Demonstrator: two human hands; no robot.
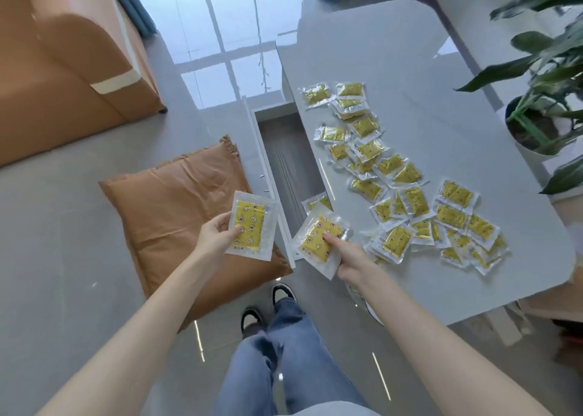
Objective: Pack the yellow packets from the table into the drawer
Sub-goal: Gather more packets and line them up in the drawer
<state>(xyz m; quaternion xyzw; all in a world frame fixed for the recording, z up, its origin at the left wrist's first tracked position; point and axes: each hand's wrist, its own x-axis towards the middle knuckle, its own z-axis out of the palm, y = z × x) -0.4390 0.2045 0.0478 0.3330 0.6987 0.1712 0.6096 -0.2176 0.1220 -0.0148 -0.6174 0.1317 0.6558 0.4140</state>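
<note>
My left hand [217, 237] grips a yellow packet [252, 224] in clear wrap, held over the cushion just left of the open drawer [284, 163]. My right hand [350, 258] pinches a second yellow packet [318, 235] over the drawer's near end, thumb on top. One packet [317, 202] lies inside the drawer at its near end. Several more yellow packets [407, 176] lie scattered over the grey table [410, 68] to the right of the drawer.
A brown cushion [176, 213] lies on the floor left of the drawer. An orange sofa [63, 68] stands at the far left. A potted plant [542, 112] sits at the table's right edge. My legs and shoes [268, 308] are below the drawer.
</note>
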